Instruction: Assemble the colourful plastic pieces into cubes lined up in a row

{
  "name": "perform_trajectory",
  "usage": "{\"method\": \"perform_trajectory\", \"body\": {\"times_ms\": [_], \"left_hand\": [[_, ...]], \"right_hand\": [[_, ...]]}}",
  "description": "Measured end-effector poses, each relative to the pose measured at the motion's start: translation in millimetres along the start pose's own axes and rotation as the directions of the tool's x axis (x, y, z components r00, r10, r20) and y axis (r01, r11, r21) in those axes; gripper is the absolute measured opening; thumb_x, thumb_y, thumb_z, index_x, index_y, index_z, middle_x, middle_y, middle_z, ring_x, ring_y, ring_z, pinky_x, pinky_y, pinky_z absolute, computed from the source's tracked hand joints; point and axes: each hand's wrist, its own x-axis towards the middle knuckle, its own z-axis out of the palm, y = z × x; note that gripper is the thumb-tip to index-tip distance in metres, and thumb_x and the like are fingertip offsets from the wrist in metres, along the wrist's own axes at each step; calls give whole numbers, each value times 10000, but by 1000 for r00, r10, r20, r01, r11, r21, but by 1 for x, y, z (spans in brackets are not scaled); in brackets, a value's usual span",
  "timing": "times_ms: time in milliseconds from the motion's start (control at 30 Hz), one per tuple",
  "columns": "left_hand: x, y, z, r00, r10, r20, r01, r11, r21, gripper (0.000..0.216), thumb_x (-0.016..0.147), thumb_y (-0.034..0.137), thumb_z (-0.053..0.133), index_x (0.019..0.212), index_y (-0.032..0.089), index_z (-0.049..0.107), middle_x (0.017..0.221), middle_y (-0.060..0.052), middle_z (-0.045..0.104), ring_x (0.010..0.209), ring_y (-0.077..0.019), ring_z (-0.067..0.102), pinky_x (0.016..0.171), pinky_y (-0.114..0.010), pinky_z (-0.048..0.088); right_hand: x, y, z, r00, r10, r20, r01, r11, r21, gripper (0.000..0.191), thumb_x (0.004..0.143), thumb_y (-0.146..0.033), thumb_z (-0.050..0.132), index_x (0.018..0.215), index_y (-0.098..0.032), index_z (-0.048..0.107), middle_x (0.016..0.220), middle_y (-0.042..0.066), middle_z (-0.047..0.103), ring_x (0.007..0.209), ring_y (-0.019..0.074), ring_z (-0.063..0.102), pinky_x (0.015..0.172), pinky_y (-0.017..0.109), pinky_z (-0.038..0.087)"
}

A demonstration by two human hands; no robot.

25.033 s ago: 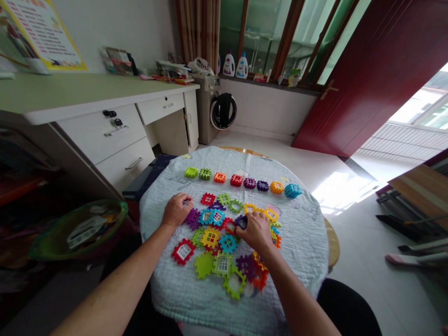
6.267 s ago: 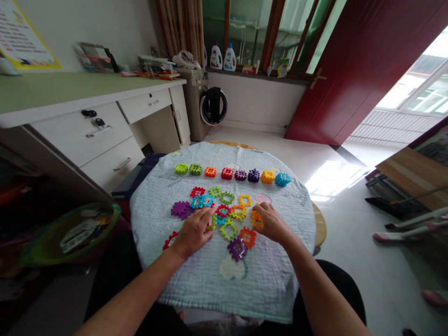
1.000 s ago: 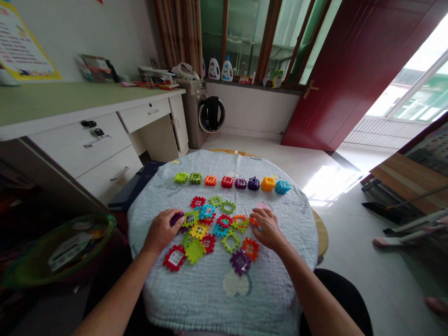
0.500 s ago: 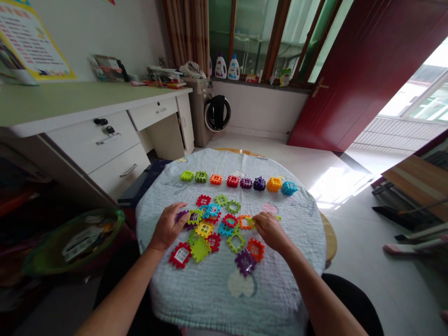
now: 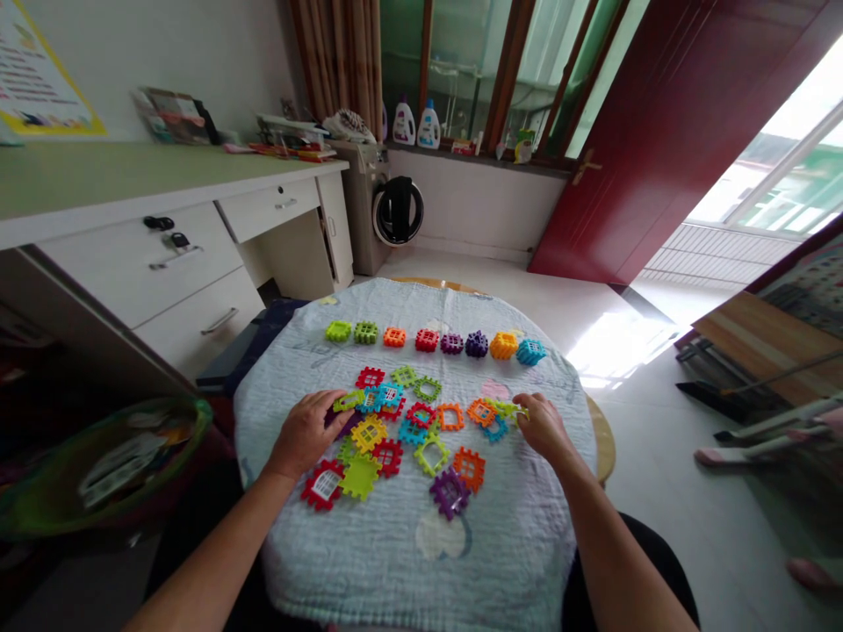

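Note:
My left hand is closed at the left edge of the pile, its fingers and thumb pinching a light-green window tile that is tilted up. Under that hand a purple tile is partly covered. On the right, my right hand pinches a yellow-green tile, seen nearly edge-on and partly hidden by the fingers. Close by lie an orange frame tile and a blue tile. Between the hands are several loose notched tiles, among them a yellow one and a purple one.
Several assembled block stacks, from a light-green one to a blue one, stand in a row towards the far side of the cloth-covered round table. A green basket is at the left, below a desk. A washing machine stands beyond.
My right hand has moved right, away from the middle tiles, uncovering the orange frame and blue tile. My left hand has lifted and tilted the light-green tile. The view has shifted slightly.

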Motion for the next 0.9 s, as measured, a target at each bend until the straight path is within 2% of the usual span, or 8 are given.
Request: {"method": "perform_trajectory", "body": {"times_ms": [100,200,300,400,567,733,800,900], "left_hand": [[-1,-3,2,998,-35,-55,34,999,-21,428,899,542,462,1100,194,610,1091,-97,683,1039,-260,622,960,-424,477],[-1,-4,2,991,-79,-106,74,996,-55,448,914,553,420,1123,194,589,1112,-99,679,1057,-244,635,959,-394,492],[-2,-3,1,986,-101,-131,93,993,-66,446,925,530,409,1176,190,553,1153,-105,671,1069,-238,641,946,-381,508],[-1,-3,0,983,-87,-160,80,995,-53,408,937,472,405,1211,195,527,1176,-102,661,1093,-240,631,958,-392,506],[-2,-6,1,978,3,-209,-4,1000,-3,348,940,304,382,1240,196,523,1225,-108,615,1165,-240,581,1028,-413,464],[-2,-9,4,981,55,-186,-39,995,91,462,852,105,340,1265,195,528,1279,-113,573,1204,-245,543,1056,-431,437],[-2,-9,5,985,42,-168,-18,990,143,478,819,92,357,1249,183,545,1256,-125,580,1178,-261,550,1031,-445,449],[-1,-7,4,988,18,-152,12,981,195,458,795,115,398,1218,172,562,1221,-132,596,1140,-278,557,999,-456,460]], "right_hand": [[-8,-14,1,991,-130,-13,129,990,-56,512,722,-175,539,1225,-238,612,1263,98,574,1107,274,500,905,389,363],[-15,-29,5,953,-298,62,299,954,-15,522,735,-181,554,1244,-285,597,1339,55,549,1187,281,440,958,421,319],[-16,-37,12,938,-334,90,335,942,3,373,788,-172,551,1120,-299,666,1269,29,613,1154,262,461,957,418,297],[-13,-41,16,941,-337,41,336,942,16,224,891,-239,517,1009,-284,702,1150,31,672,1081,239,502,936,396,303],[-6,-44,18,937,-336,-97,342,938,53,198,937,-287,494,908,-236,682,980,52,704,994,225,546,907,369,334],[2,-49,23,917,-313,-247,372,894,249,235,955,-281,426,923,-212,648,959,70,685,953,210,573,880,332,390],[6,-54,26,915,-334,-226,393,867,308,237,947,-260,422,913,-207,650,873,58,677,899,202,584,846,316,407],[9,-68,33,913,-388,-125,407,848,339,232,935,-227,431,897,-208,659,817,39,672,811,184,584,785,297,415]]}}
